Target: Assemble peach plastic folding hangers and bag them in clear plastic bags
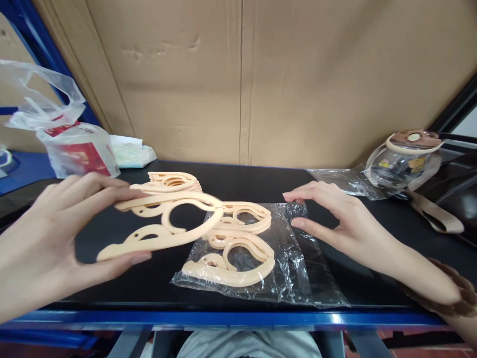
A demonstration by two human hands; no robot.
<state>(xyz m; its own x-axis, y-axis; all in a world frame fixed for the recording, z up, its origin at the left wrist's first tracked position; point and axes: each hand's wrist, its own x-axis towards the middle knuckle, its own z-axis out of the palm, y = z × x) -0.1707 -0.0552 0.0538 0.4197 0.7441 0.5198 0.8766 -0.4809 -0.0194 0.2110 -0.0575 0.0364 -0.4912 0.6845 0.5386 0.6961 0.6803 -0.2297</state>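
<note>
My left hand (70,223) grips a beige plastic folding hanger (194,229) by its two folded arms, fingers above and thumb below, holding it over the table. More folding hangers (248,276) of the same kind lie on or inside a clear plastic bag (294,271) in the middle, partly hidden by the held one. Behind it sits a stack of folded hangers (173,181). My right hand (331,214) hovers over the right side of the bag, its thumb and fingers apart with nothing between them.
At the left stands a tied clear bag (78,149) with red-and-white contents, beside a tissue pack (132,151). On the right are a clear jug with a brown lid (406,159), a crumpled clear wrapper (346,181) and a black bag (447,189). A cardboard wall (298,84) rises behind the black tabletop.
</note>
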